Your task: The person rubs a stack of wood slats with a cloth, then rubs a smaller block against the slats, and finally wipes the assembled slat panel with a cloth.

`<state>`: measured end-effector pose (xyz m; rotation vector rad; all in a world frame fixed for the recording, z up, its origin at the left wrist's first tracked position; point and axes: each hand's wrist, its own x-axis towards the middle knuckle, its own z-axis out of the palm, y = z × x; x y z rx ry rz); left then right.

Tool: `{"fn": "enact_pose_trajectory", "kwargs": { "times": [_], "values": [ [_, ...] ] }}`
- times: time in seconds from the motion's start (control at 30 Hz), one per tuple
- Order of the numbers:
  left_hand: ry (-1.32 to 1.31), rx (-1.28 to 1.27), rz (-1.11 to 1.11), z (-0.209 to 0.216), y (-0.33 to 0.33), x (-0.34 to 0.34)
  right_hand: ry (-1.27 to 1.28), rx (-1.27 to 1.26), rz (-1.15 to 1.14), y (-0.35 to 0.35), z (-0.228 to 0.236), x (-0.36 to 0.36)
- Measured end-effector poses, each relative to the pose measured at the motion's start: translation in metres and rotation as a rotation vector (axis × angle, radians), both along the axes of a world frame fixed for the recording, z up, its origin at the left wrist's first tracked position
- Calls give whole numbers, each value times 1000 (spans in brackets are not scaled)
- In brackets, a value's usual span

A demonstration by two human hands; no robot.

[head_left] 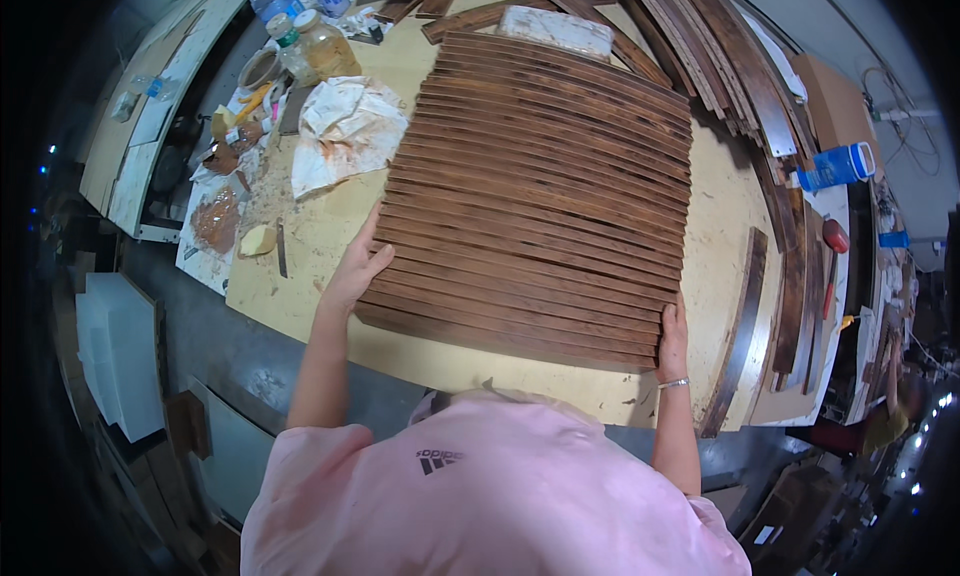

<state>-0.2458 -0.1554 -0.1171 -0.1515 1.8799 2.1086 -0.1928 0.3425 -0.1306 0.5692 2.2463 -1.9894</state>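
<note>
A wide block of dark brown wooden slats, packed side by side, lies on the pale yellow tabletop before me. Whether the slats are joined or loose, I cannot tell. My left hand presses along the block's left side, its thumb at the edge and the other fingers partly hidden. At the near right corner my right hand, with a bracelet at the wrist, grips the opposite side. The block sits between both hands, its near edge facing my body.
A stained white cloth and several jars and bottles stand left. Behind the slats is a white stained block. Long dark boards lie at the back right, with a blue container, a red-headed tool and a single strip nearer.
</note>
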Motion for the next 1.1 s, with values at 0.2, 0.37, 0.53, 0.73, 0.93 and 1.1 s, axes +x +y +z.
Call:
{"fn": "enact_pose_trajectory", "kwargs": {
  "times": [0.2, 0.37, 0.53, 0.73, 0.93, 1.1],
  "values": [
    [142, -444, 30, -5, 5, 18, -43, 83, 21, 12, -19, 21],
    [95, -486, 66, 1, 12, 9, -138, 168, -5, 3, 1, 8],
    [214, -687, 126, 11, 14, -29, 140, 562, 120, 13, 5, -28],
    [596, -1157, -123, 14, 49, -148, 308, 1030, 362, 2, 14, -144],
    [625, -1442, -177, 0, 104, -239, 329, 1194, 379, -28, 5, -267],
    [523, -1586, -262, 11, 121, -243, 232, 1287, 401, -39, 13, -272]
  ]
}}
